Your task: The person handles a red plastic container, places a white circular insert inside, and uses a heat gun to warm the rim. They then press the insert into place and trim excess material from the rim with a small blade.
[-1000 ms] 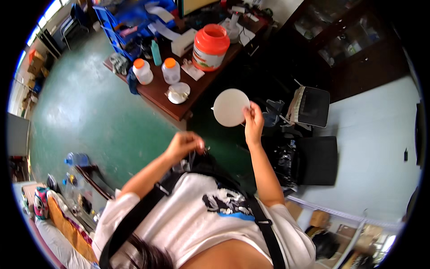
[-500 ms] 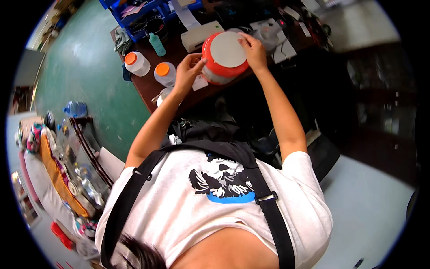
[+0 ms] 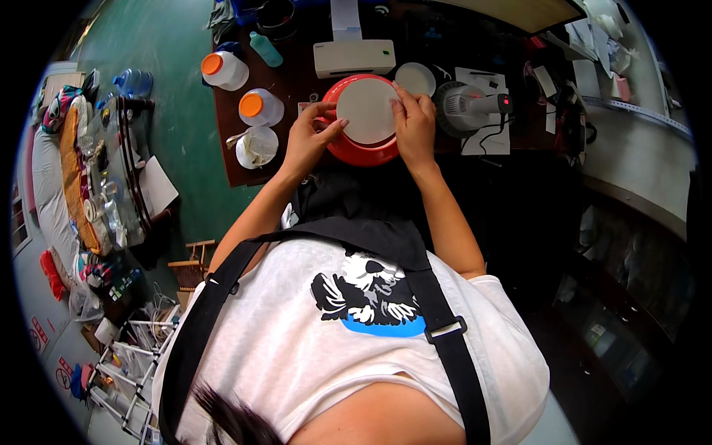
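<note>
On the near part of the dark table sits a large jar with a red lid (image 3: 361, 154), seen almost from above. An off-white round disc (image 3: 366, 111) lies on top of the lid, inside its red rim. My left hand (image 3: 308, 139) is closed at the left side of the rim, thumb over the edge toward the disc. My right hand (image 3: 415, 132) grips the right side, its fingertips on the disc's edge. The jar's body is hidden under the lid.
Two white jars with orange lids, one farther (image 3: 225, 72) and one nearer (image 3: 261, 108), stand left beside a white tub (image 3: 257, 147). A teal bottle (image 3: 265, 50), a white printer (image 3: 354, 57), a round white lid (image 3: 415, 79) and a grey device with cord (image 3: 463, 110) surround the jar.
The view has shifted, and the jar now appears closer to me and upright, seen from above. My right fingers have come down along the disc's right edge; my left hand stays at the left rim.
</note>
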Demonstrator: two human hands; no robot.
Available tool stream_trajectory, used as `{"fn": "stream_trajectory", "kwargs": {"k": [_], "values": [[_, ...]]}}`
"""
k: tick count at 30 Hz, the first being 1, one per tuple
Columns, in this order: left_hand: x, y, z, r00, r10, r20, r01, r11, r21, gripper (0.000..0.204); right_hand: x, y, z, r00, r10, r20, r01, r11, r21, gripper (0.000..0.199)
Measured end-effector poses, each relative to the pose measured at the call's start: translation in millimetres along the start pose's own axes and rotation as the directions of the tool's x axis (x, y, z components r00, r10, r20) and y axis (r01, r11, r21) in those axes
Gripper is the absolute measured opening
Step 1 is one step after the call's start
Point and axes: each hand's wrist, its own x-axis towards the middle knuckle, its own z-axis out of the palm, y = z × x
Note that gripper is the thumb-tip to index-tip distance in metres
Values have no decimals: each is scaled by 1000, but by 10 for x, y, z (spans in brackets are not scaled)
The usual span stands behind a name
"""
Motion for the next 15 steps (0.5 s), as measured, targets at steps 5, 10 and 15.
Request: {"fn": "stream_trajectory", "kwargs": {"k": [5,10,15], "values": [[-36,46,-4,994,-109,12,109,983,-150,47,73,39,-87,980,145,135,-159,982,98,33],[-6,30,-10,993,-120,10,120,980,-161,48,199,42,-169,933,248,262,-273,960,64,34],[62,85,-21,987,-154,52,160,977,-138,46,182,13,-212,936,242,255,-237,970,-49,35]]}}
